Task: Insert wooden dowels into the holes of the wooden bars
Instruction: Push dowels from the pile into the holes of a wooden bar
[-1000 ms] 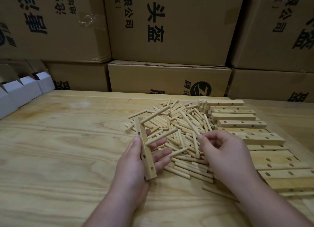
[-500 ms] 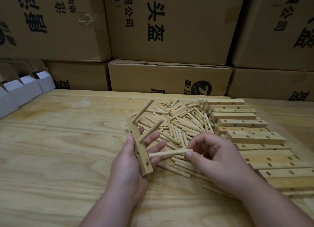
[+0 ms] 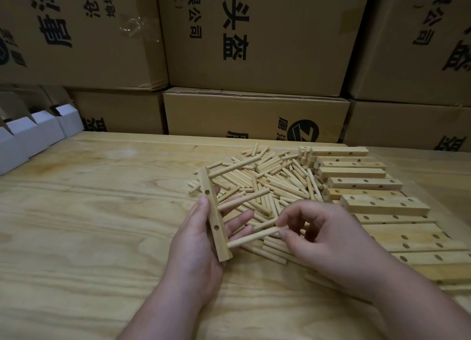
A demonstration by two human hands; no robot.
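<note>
I see the left hand (image 3: 196, 240) gripping a pale drilled wooden bar (image 3: 216, 215) upright over the plywood worktop (image 3: 89, 225), two dowels seated. Right hand (image 3: 328, 234) pinches a third round wooden dowel (image 3: 254, 236) at the bar's near end. Loose dowel pile (image 3: 275, 179) beyond.

Pale wooden table (image 3: 89, 237), loose dowel pile (image 3: 275, 181), drilled wooden bars (image 3: 382, 204), white boxes (image 3: 33, 136)

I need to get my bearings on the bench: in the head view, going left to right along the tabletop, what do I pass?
White cardboard boxes → left hand holding a wooden bar → right hand pinching a dowel → row of drilled bars. The loose dowel pile lies behind both hands.
</note>
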